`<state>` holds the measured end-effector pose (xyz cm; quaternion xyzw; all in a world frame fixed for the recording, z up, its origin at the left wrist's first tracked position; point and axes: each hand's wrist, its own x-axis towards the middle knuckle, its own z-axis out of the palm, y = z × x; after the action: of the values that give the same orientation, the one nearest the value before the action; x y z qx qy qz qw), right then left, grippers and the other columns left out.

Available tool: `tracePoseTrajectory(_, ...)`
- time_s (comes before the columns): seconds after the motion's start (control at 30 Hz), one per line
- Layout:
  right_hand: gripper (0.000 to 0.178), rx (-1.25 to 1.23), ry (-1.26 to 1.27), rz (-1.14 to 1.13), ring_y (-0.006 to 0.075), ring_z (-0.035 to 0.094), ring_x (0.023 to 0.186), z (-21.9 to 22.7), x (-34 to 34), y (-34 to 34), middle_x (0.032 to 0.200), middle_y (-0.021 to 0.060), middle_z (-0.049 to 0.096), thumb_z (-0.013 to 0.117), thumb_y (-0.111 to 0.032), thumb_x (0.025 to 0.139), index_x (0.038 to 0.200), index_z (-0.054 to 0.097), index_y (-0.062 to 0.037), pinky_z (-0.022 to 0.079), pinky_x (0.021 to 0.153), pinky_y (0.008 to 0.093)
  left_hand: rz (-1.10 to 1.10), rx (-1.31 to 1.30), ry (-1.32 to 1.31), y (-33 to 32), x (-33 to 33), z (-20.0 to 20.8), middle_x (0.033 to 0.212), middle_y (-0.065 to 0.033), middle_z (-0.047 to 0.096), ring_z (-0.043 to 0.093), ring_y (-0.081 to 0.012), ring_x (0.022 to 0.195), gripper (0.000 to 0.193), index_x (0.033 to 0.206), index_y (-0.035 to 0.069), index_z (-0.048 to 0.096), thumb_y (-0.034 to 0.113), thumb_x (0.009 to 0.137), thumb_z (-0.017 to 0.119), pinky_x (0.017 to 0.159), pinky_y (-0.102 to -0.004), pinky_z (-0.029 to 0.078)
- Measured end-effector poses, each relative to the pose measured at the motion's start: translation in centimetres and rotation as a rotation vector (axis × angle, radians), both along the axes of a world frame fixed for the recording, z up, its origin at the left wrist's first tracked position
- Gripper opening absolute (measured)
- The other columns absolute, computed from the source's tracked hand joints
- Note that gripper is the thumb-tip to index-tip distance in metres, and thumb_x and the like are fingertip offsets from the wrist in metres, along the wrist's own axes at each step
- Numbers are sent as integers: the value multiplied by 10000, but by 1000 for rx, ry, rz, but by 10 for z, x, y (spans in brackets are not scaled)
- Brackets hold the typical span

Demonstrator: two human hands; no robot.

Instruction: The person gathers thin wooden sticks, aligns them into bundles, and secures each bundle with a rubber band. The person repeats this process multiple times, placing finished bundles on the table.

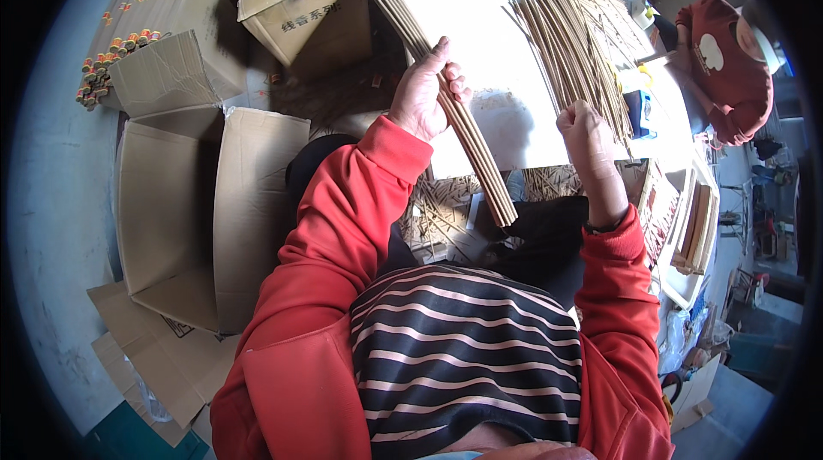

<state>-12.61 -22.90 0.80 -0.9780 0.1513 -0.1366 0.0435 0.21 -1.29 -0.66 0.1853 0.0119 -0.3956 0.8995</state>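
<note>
My left hand (431, 93) is wrapped round a bundle of thick brown incense sticks (476, 147). The bundle slants from the table's near left edge down over my lap, its ends roughly even. My right hand (588, 138) is closed in a fist at the near end of a spread of loose incense sticks (573, 48) on the white table (467, 18). What that fist holds, if anything, is hidden. A small blue box (639, 114) stands just right of the loose sticks.
Left of me stands an open, tall cardboard box (167, 211). Beyond it are stacked bundles of sticks with red and yellow bands (129, 40) and a closed carton (304, 18). Scattered sticks (446, 216) lie below the table. A person in a red top (729, 70) is at the right.
</note>
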Motion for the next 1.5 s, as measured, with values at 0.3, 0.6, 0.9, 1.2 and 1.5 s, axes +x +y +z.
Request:
tracePoseTrajectory(0.3, 137, 892, 164, 74, 45, 463, 449, 67, -27, 102, 582, 5, 538, 566, -125, 840, 828, 584, 11, 361, 397, 209, 72, 87, 94, -3, 2, -3, 582, 8, 416, 411, -116, 498, 361, 713, 121, 427, 430, 846, 556, 488, -259, 368)
tracePoseTrajectory(0.6, 75, 457, -39, 379, 320, 580, 621, 63, -26, 125, 670, 149, 571, 553, -81, 761, 798, 570, -17, 477, 568, 385, 132, 158, 132, -3, 3, -5, 546, 5, 415, 415, -127, 457, 433, 705, 141, 410, 532, 788, 578, 459, -268, 365)
tracePoseTrajectory(0.9, 60, 305, -41, 449, 306, 565, 605, 58, -28, 128, 671, 124, 549, 586, -89, 736, 748, 569, -33, 479, 551, 381, 55, 41, 100, -1, 7, -11, 560, 3, 421, 417, -130, 473, 354, 697, 139, 421, 409, 805, 623, 480, -264, 361)
tracePoseTrajectory(1.2, 57, 420, -118, 351, 309, 575, 597, 57, -28, 129, 708, 140, 573, 576, -49, 733, 778, 601, -26, 486, 561, 371, 12, -14, 120, 1, 6, -9, 571, 3, 431, 425, -136, 497, 282, 695, 134, 451, 317, 819, 627, 501, -269, 371)
tracePoseTrajectory(1.5, 192, 346, -59, 329, 327, 579, 664, 50, -25, 129, 748, 157, 578, 559, -105, 766, 942, 589, -33, 484, 604, 391, 85, 88, 113, 0, 7, -9, 574, 7, 429, 429, -128, 506, 276, 695, 115, 456, 299, 848, 594, 499, -265, 377)
